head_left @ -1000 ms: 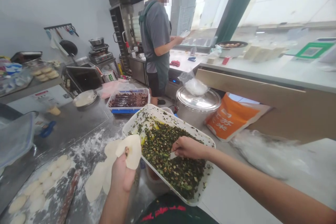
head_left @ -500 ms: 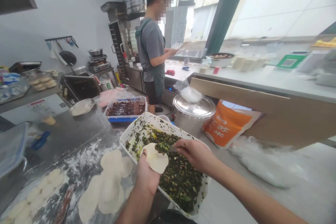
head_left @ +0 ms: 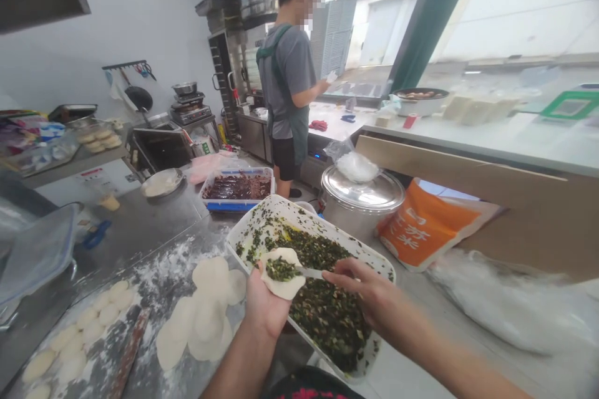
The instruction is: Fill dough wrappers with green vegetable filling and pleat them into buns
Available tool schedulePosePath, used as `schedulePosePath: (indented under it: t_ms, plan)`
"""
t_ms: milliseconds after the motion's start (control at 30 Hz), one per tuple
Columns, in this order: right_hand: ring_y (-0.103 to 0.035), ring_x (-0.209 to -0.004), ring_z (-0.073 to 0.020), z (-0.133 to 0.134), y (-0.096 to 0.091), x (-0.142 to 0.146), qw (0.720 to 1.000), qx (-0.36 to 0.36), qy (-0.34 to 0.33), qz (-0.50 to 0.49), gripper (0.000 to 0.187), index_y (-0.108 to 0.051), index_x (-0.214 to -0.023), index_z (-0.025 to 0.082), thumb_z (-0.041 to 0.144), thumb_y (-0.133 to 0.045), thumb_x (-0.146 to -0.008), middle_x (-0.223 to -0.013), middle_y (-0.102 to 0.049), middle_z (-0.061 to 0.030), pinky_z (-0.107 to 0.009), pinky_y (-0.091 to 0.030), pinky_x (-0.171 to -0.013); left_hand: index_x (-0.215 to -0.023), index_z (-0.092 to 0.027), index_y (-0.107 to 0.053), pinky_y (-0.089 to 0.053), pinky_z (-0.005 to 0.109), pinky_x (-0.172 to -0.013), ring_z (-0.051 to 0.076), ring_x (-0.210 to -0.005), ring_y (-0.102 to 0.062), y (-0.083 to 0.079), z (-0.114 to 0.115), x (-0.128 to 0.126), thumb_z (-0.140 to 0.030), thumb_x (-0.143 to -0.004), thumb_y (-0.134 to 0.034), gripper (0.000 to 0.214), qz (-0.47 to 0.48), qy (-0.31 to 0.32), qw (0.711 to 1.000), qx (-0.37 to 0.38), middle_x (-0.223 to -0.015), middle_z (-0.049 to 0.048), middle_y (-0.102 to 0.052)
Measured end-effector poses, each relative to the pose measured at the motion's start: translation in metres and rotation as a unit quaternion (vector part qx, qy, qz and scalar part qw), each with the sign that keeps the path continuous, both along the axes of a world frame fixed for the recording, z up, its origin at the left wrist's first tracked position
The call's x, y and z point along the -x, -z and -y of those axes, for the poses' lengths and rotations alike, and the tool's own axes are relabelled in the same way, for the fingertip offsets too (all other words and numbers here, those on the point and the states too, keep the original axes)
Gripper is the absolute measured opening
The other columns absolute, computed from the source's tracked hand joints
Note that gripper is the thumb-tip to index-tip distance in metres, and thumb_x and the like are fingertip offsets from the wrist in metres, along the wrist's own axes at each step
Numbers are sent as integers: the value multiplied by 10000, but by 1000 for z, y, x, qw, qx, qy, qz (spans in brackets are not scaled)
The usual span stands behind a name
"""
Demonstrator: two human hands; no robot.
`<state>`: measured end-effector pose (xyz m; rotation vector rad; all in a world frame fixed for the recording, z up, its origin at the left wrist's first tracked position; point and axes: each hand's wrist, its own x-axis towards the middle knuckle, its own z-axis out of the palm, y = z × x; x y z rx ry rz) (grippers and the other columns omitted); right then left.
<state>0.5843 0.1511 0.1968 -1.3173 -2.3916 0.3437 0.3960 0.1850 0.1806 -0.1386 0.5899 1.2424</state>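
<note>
My left hand (head_left: 267, 307) holds a round dough wrapper (head_left: 286, 290) cupped over the near left side of a white tub (head_left: 239, 207). A mound of chopped green filling (head_left: 282, 269) lies on the wrapper. My right hand (head_left: 358, 283) is closed round the handle of a flat metal spatula (head_left: 312, 272), whose tip meets the filling. More dark green filling (head_left: 332, 324) fills much of the tub beneath both hands. Flattened dough wrappers (head_left: 203, 312) overlap on the floured steel table, left of my left hand.
Small dough balls (head_left: 93, 327) and a rolling pin (head_left: 131, 355) lie at left. Beyond the tub stand a container of dark red paste (head_left: 241, 187) and a lidded steel pot (head_left: 362, 190). An orange bag (head_left: 421, 224) leans at right. A co-worker (head_left: 290, 87) stands farther back.
The spatula has come over the wrapper, and green filling now sits in its middle. My right hand has shifted slightly right and down. The whole view has swung a little left.
</note>
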Motion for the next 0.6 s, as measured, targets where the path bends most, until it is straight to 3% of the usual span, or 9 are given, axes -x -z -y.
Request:
schedulePosePath:
  t_ms: [233, 367, 500, 600]
  plan:
    - [-463, -907, -168, 1, -13, 24, 998, -40, -45, 21, 612, -444, -1150, 270, -52, -302, -649, -1005, -472, -69, -309, -410, -766, -898, -116, -600, -455, 372, -716, 211, -794, -575, -2, -1, -3, -253, -780, -368, 294, -7, -19, 1000, -4, -812, 102, -632]
    - [-499, -869, -150, -14, -16, 14, 998, 22, -48, 42, 542, -492, -1092, 261, -27, -327, -664, -981, -504, -52, -264, -412, -738, -911, -148, -603, -446, 406, -729, 215, -786, -581, 13, -4, 11, -287, -789, -364, 303, -36, -27, 999, -2, -799, 86, -640]
    - [-548, -784, -151, -42, 4, -2, 990, 82, 16, 111, 384, -536, -1014, 249, 74, -346, -730, -909, -574, -32, -240, -412, -659, -927, -174, -603, -442, 398, -739, 211, -799, -582, 25, -9, 23, -295, -789, -381, 288, -55, -69, 996, 0, -795, 69, -647]
    - [-566, -759, -183, -57, 31, 9, 976, 126, 30, 175, 257, -614, -836, 215, 143, -391, -731, -815, -620, -53, -261, -401, -646, -941, -172, -600, -440, 402, -743, 217, -812, -581, 26, -9, 23, -280, -783, -393, 282, -45, -55, 997, -1, -807, 76, -648]
